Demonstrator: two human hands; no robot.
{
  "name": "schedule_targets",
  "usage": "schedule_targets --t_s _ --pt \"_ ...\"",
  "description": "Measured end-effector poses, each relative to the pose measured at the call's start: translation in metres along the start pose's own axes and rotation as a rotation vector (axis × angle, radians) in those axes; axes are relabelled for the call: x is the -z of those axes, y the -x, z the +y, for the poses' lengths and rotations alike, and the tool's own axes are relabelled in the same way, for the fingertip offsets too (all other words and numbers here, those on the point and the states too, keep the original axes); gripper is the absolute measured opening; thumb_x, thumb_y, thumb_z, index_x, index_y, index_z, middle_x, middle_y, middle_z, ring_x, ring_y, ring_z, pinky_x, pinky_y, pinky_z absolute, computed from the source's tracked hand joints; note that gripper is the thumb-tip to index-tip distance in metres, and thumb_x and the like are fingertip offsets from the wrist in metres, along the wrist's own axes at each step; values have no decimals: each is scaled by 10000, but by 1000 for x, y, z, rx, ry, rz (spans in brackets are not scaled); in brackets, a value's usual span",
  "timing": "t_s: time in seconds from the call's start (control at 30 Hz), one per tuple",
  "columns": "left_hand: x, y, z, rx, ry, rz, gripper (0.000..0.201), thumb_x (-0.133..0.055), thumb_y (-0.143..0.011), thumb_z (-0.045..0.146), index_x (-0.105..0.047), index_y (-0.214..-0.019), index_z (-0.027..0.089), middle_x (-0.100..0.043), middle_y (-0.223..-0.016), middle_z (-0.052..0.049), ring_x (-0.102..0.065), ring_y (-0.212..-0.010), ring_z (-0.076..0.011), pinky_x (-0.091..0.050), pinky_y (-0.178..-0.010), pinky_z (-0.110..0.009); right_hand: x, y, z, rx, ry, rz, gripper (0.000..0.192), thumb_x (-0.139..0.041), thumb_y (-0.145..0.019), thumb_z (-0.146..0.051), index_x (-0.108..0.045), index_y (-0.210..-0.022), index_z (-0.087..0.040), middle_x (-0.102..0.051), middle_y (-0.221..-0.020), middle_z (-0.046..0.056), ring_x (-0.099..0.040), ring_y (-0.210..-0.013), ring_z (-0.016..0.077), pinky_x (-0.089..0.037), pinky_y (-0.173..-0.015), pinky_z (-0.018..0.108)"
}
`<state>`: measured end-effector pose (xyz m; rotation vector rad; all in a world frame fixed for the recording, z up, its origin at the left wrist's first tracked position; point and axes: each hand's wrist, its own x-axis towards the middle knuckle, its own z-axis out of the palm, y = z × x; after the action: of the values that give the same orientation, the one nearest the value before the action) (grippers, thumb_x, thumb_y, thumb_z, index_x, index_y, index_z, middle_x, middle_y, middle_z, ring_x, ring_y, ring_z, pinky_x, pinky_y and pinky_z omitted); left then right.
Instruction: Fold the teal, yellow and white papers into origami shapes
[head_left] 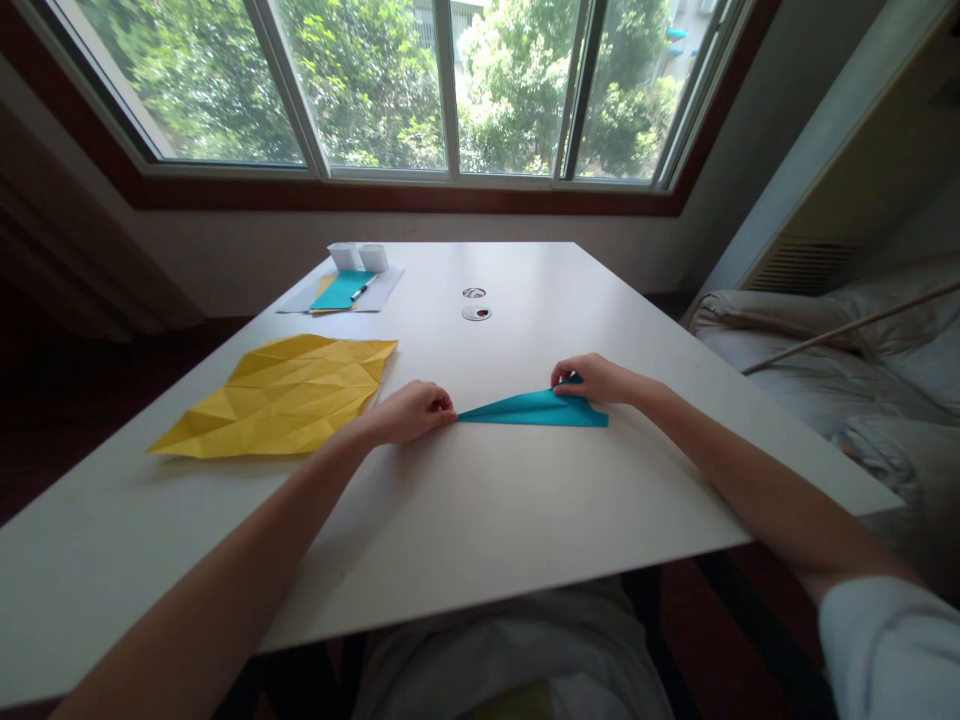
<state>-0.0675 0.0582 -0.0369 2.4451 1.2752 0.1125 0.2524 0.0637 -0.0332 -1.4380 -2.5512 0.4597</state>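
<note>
– Starting from the near edge of the desk [480, 530], what to look for first?

– Folded turquoise paper [525, 408], flat near the middle, between both hands. Note its long axis: left to right, from a narrow tip at left to a broad end at right.

– And the fingers, on which parts?

– Left fingers [444, 402] pinched on the narrow tip, with almost the whole length off to their right. Right fingers [564, 368] gripping the far edge, slightly farther across, close to the broad end.

– So nearer to which hand?

– Neither; in contact with both, tip to left, broad end to right.

– Farther on?

– At left, beyond the left forearm, creased yellow paper [289, 395]. Past that, near centre, two round discs [476, 313], then at far left a blue sheet [343, 291] under a marker [364, 288].
</note>
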Motion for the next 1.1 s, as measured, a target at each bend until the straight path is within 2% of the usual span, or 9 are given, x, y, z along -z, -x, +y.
schedule_targets --t_s 0.23,0.4,0.53,0.6,0.67,0.77,0.83,0.97,1.1 --pt "0 1 1 143 -66 48 279 -523 -713 437 -682 -731 209 -660 -751 -32 -569 -644 -156 -376 -532 -220 -2 -2 2 -4 2 -8 189 -564 -777 -343 -655 -885 -217 -648 -879 31 -579 -769 152 -428 -666 233" --pt "7 9 2 173 -56 62 264 -517 -741 414 -670 -757 200 -666 -766 -35 -584 -667 -167 -402 -558 -236 -1 -2 1 11 -17 -7 194 -557 -783 -341 -650 -890 -210 -650 -894 36 -584 -789 155 -431 -681 236" --pt "4 12 22 82 -153 332 282 -401 -852 308 -637 -861 154 -652 -829 -87 -581 -819 -222 -448 -687 -312 -1 -2 0 3 -4 -11 193 -556 -783 -336 -651 -895 -211 -653 -890 38 -586 -780 156 -429 -665 233" --pt "-7 12 39 -54 -171 454 335 -300 -897 212 -586 -1051 132 -639 -973 -113 -562 -947 -224 -443 -816 -350 -1 -2 0 2 9 -8 188 -560 -779 -333 -653 -893 -215 -657 -883 35 -588 -777 157 -428 -662 233" --pt "-22 10 56 -218 -193 394 362 -299 -906 200 -502 -1200 141 -582 -1160 -121 -523 -1070 -221 -421 -900 -363 -1 -2 1 0 10 -2 181 -565 -775 -326 -653 -890 -217 -662 -880 34 -591 -781 159 -430 -668 237" --pt "-46 8 73 -297 -231 315 459 -329 -915 285 -349 -1339 110 -386 -1392 -162 -359 -1275 -261 -351 -998 -409 -2 -2 0 1 1 2 171 -569 -774 -310 -650 -888 -211 -669 -879 34 -598 -793 163 -436 -685 243" --pt "-56 7 76 -275 -247 248 491 -279 -928 286 -290 -1375 82 -300 -1439 -173 -276 -1325 -270 -316 -1025 -422 -2 -2 0 6 8 0 169 -563 -782 -304 -647 -891 -205 -671 -881 37 -601 -800 164 -435 -689 240" --pt "-62 5 72 -242 -257 162 517 -226 -940 299 -278 -1380 34 -267 -1447 -181 -233 -1341 -273 -277 -1052 -427 1 -1 -3 -5 123 -13 183 -550 -802 -317 -643 -910 -203 -666 -889 48 -597 -772 168 -419 -645 244" --pt "-61 4 70 -240 -252 144 524 -214 -944 325 -291 -1377 40 -271 -1446 -176 -234 -1341 -268 -265 -1057 -424 4 3 -15 137 314 63 171 -529 -830 -264 -647 -923 -182 -653 -952 85 -570 -876 207 -406 -732 292"
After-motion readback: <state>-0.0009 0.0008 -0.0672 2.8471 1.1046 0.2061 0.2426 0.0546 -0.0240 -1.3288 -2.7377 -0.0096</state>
